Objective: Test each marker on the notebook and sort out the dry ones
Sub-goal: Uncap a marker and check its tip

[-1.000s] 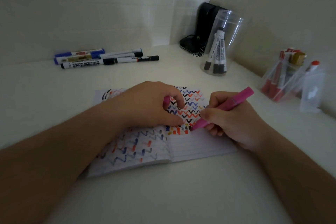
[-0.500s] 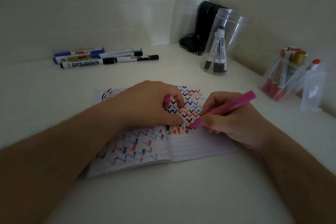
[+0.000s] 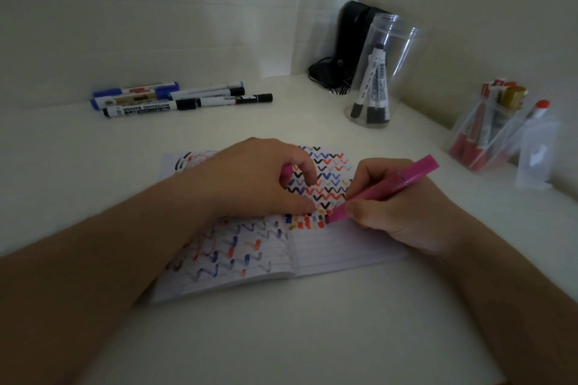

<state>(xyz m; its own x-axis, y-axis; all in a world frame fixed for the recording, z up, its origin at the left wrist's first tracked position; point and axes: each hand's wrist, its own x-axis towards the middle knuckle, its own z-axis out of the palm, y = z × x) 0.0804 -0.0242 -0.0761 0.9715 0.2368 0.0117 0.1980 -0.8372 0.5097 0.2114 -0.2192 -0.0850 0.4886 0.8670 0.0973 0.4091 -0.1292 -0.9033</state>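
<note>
Head view: right hand (image 3: pixel 403 209) grips the pink marker (image 3: pixel 384 189), thumb and fingers pinched round the barrel low down, tip touching the notebook (image 3: pixel 344 247) at the right end of a row of small colour dabs near the centre fold. Marker is tilted, back end pointing up and to the right. Left hand (image 3: pixel 250 178) rests on the left-hand page, fingers curled; a pink cap (image 3: pixel 285 172) shows between curled index finger and palm, thumb lying flat along the page. Notebook lies open on the white table (image 3: pixel 281 337), both pages covered in black, blue and red zigzags; lower part of the right page is bare lines. Far left by the wall: loose group of markers (image 3: pixel 175 98), blue and black caps, lying flat side by side. Far right of centre: clear cup (image 3: pixel 384 72) with black-capped markers standing cap down. Right edge: tilted clear container (image 3: pixel 488 131) with red markers. Black device (image 3: pixel 350 44) with cable in the corner behind the cup.
</note>
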